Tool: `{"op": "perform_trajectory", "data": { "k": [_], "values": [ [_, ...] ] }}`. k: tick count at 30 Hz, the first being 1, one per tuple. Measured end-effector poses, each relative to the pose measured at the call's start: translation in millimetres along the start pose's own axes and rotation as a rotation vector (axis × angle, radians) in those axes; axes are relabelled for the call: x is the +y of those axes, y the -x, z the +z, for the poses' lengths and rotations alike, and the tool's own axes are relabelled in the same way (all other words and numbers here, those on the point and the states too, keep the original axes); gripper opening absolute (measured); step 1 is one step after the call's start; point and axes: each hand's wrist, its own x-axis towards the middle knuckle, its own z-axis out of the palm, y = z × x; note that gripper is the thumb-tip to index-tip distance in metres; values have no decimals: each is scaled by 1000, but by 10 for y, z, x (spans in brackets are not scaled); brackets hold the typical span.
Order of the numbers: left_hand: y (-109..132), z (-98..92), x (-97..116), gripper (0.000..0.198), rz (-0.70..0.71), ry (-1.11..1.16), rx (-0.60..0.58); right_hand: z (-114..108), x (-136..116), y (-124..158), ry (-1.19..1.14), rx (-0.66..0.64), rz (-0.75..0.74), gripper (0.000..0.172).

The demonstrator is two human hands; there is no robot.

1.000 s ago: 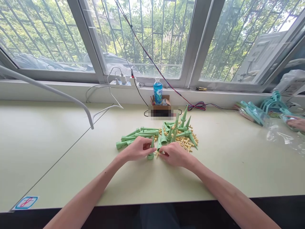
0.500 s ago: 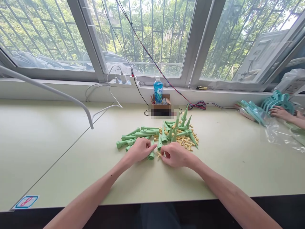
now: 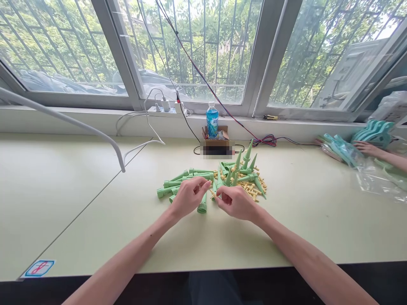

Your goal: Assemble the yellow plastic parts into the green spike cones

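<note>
My right hand (image 3: 237, 202) pinches a small yellow T-shaped plastic valve (image 3: 212, 193) between thumb and forefinger. Close by on the left, my left hand (image 3: 190, 195) is closed, thumb and forefinger together; whatever lies between their tips is too small to make out. Below its fingers a green cone-shaped plastic spike (image 3: 202, 207) lies with its round open end facing me. More green spikes (image 3: 170, 192) lie in a pile beyond my left hand. Behind my right hand, several green spikes (image 3: 247, 154) point upward among a heap of yellow valves (image 3: 252, 192).
A blue drink bottle (image 3: 212, 122) stands in a small cardboard box (image 3: 224, 133) near the sill. Cables (image 3: 267, 140) run across the back. At right, a co-worker's hand (image 3: 369, 148) touches turquoise plastic pieces (image 3: 375, 132) beside clear bags (image 3: 373, 178). A white curved tube (image 3: 95, 129) juts in from the left.
Both my hands have risen slightly off the table, lifting the yellow valve. My left fingers have closed from a more extended pose. The co-worker's hand has shifted on the turquoise pieces.
</note>
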Motion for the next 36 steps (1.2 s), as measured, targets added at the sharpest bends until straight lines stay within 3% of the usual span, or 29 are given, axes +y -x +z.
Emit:
{"op": "perform_trajectory", "data": {
  "k": [10, 22, 36],
  "values": [
    [8, 50, -48, 27, 90, 83, -28, 36, 8, -19, -60, 75, 18, 10],
    [12, 98, -74, 35, -69, 365, -30, 55, 12, -17, -114, 159, -10, 12],
    [25, 113, -34, 35, -68, 334, 0, 61, -6, -34, -132, 184, -6, 14]
  ]
}}
